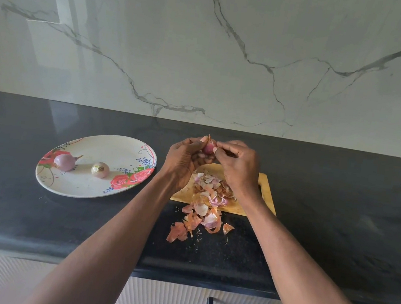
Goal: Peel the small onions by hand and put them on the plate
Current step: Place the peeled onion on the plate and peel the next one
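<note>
Both forearms reach in from the lower edge of the view, and they meet above the far end of the wooden cutting board (pixel 267 185).

At the fingers: the left hand (pixel 183 158) is cupped with its fingers curled round a small onion (pixel 208 147), holding it up off the bench with its tip pointing upward. The right hand (pixel 237 162) pinches at the onion's side with thumb and forefinger, apparently gripping a strip of skin; whether the strip is already loose I cannot tell. Both wrists are bent inward, with the elbows spread wide toward the camera.

Moving outward, a heap of peels (pixel 210 198) lies under the hands on the board and spills over its near edge onto the dark bench (pixel 339 206).

Further left, the floral plate (pixel 93 189) sits on the bench, well apart from the board. It carries a purple onion (pixel 65 162) with its stalk still on and a paler onion (pixel 100 170) beside it, not touching.

By my reading, two onions look finished, a third is mid-peel, and it still has to go onto the plate. No other unpeeled onions show.
</note>
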